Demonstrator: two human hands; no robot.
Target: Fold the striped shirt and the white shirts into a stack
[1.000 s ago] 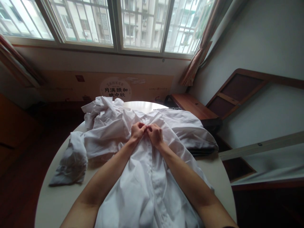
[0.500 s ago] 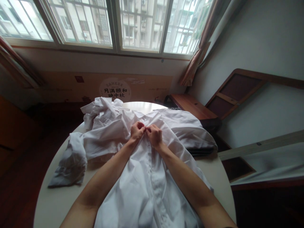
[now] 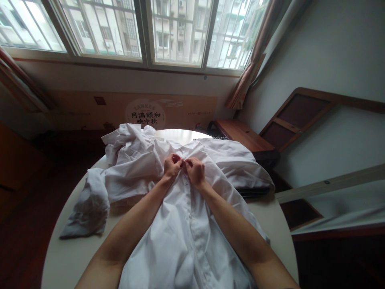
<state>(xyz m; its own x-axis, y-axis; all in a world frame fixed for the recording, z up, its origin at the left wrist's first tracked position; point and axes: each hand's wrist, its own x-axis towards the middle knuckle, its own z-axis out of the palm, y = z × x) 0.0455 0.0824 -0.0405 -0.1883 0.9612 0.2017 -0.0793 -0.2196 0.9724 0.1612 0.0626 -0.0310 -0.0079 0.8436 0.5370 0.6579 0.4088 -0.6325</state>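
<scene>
The white shirt (image 3: 171, 241) lies mainly on the near side of the grip: its body spreads from the pinched fingertips toward the person, past the bottom of the view, while the collar end sits just beyond them, toward the far edge of the round table (image 3: 57, 261). Its long axis follows the buttoned front strip (image 3: 195, 233), running from near the far edge toward the near side and drifting slightly right. The left hand (image 3: 172, 165) and the right hand (image 3: 196, 171) meet over the upper part of this strip, one from each side, with neither clearly nearer. Both have thumb and fingers together, clamped on the shirt's cloth; whether a button sits between them, I cannot tell. Crumpled white cloth (image 3: 128, 142) lies toward the table's left edge, and a folded white garment (image 3: 240, 164) lies toward its right edge. Compared with the frame a second ago, little differs: hands and shirt keep nearly the same arrangement, and the whole scene sits slightly farther left, which suggests a small head turn.
</scene>
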